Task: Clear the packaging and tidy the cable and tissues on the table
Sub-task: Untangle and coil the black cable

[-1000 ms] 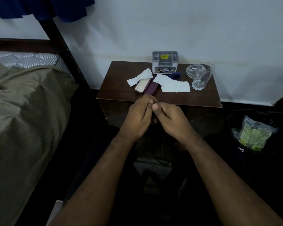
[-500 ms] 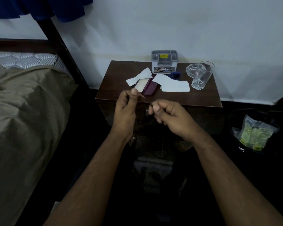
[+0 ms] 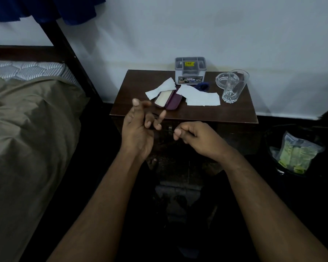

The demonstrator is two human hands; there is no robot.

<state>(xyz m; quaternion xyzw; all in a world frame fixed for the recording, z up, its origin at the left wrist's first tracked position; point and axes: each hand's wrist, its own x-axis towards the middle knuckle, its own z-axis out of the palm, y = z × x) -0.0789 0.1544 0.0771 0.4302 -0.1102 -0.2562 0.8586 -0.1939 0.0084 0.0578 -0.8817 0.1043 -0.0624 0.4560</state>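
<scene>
Cable (image 3: 160, 123) winding is the step now: right hand (image 3: 197, 138) pinches it, left hand (image 3: 138, 129) has loose fingers. Next, loop it neatly.

"OPEL" on the front label of the grey organiser box (image 3: 190, 69)

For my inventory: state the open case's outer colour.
Dark purple case, pale cream inside; head view.
</scene>
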